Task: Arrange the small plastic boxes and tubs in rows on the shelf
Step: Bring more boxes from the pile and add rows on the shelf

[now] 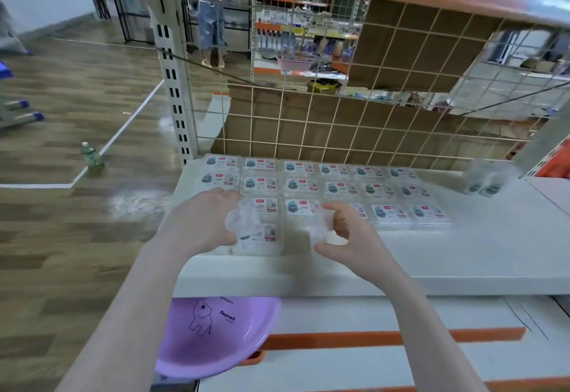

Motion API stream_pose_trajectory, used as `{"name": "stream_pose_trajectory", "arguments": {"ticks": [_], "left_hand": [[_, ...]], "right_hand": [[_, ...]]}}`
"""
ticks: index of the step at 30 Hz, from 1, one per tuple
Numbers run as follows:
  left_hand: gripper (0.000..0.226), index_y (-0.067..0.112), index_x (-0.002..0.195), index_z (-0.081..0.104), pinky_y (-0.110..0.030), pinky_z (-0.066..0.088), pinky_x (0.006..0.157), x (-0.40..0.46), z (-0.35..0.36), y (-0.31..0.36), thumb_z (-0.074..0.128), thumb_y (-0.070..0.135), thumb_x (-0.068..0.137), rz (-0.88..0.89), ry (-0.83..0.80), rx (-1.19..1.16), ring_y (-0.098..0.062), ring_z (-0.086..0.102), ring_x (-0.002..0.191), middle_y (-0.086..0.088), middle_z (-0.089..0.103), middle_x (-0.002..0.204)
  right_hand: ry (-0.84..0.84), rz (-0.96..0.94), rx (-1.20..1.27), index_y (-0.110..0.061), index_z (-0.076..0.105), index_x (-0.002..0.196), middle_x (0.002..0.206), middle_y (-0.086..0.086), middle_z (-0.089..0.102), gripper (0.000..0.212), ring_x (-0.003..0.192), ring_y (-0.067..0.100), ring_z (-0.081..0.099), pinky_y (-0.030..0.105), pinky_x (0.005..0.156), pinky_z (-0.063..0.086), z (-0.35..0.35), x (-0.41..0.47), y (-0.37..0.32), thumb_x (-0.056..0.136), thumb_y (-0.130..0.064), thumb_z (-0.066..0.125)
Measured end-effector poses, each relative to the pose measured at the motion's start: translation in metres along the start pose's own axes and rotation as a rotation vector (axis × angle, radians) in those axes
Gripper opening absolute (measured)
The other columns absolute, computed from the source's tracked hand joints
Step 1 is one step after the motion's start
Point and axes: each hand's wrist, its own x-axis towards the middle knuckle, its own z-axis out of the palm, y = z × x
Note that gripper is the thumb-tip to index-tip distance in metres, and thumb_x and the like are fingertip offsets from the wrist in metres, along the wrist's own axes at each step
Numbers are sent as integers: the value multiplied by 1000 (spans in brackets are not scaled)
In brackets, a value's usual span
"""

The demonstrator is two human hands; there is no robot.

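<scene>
The left hand [205, 219] holds a clear box [243, 217], fingers curled round it. The right hand [345, 231] pinches another clear box [320, 225]. Both are near the shelf [462, 256] front edge, beside rows of boxes [339, 189].

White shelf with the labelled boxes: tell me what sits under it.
Under the white shelf a lilac plastic basin with an elephant drawing pokes out, above a white, orange-striped lower shelf. The basin's rear is hidden.
</scene>
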Motion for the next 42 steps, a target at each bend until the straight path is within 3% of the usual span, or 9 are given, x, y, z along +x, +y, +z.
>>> {"name": "stream_pose_trajectory", "arguments": {"ticks": [2, 7, 13, 16, 21, 26, 30, 34, 42], "left_hand": [[71, 26, 140, 35, -30, 43, 90, 1, 1, 2, 68, 23, 77, -5, 2, -9, -16, 45, 122, 4, 44, 137], [72, 24, 139, 37, -30, 43, 93, 7, 4, 12, 70, 23, 76, 1, 12, -30, -16, 44, 124, 4, 44, 138], [76, 24, 142, 35, -36, 42, 98, 11, 9, 26, 72, 23, 75, 0, -7, -21, -19, 42, 127, 3, 40, 143], [75, 25, 140, 36, -39, 45, 95, 12, 13, 32, 72, 23, 74, -14, -27, -29, -20, 47, 122, 3, 43, 140], [75, 25, 141, 36, -35, 43, 95, 12, 16, 36, 71, 23, 75, -11, -36, -13, -21, 45, 124, 2, 42, 141], [69, 24, 136, 41, -38, 46, 92, 11, 18, 39, 69, 21, 74, -27, -52, -16, -21, 46, 121, 2, 43, 138], [75, 26, 141, 36, -36, 47, 91, 9, 18, 38, 70, 20, 74, -31, -52, -26, -19, 43, 124, 4, 40, 142], [78, 26, 144, 33, -33, 43, 96, 7, 17, 36, 70, 22, 75, -33, -49, -17, -17, 38, 129, 6, 37, 146], [79, 25, 145, 30, -29, 37, 101, 5, 15, 27, 70, 23, 77, -5, -48, -23, -13, 36, 132, 7, 34, 148]], "right_hand": [[14, -2, 38, -42, 44, 113, 104, -20, 58, 58, 99, -4, 56, 21, 93, 44, -5, -6, 6, 72, -17, 76], [67, 31, 73, -50, 42, 112, 115, -15, 57, 64, 106, 9, 57, 30, 93, 47, -22, -20, 28, 69, -20, 77], [44, 80, -53, -34, 42, 132, 120, -16, 49, 71, 113, 7, 49, 18, 89, 40, -38, -28, 56, 70, -25, 77], [4, 92, -150, -24, 39, 138, 116, -17, 43, 79, 106, 2, 45, 2, 78, 35, -43, -26, 62, 70, -25, 78], [-63, 97, -281, -15, 35, 143, 112, -11, 44, 87, 100, 7, 47, 17, 85, 37, -45, -20, 66, 70, -34, 77], [-87, 70, -346, -15, 35, 143, 114, -10, 43, 87, 100, 6, 44, 16, 83, 32, -48, -16, 65, 69, -37, 77], [-91, 11, -408, -15, 41, 140, 133, -3, 44, 79, 116, 11, 45, 13, 88, 31, -50, -15, 61, 71, -35, 75], [-116, -58, -531, -15, 45, 137, 135, -1, 45, 71, 120, 14, 44, 12, 90, 26, -52, -13, 55, 74, -35, 73], [-130, -127, -622, -16, 46, 137, 137, -3, 46, 64, 126, 15, 39, 20, 101, 26, -39, -10, 43, 80, -34, 68]]}}
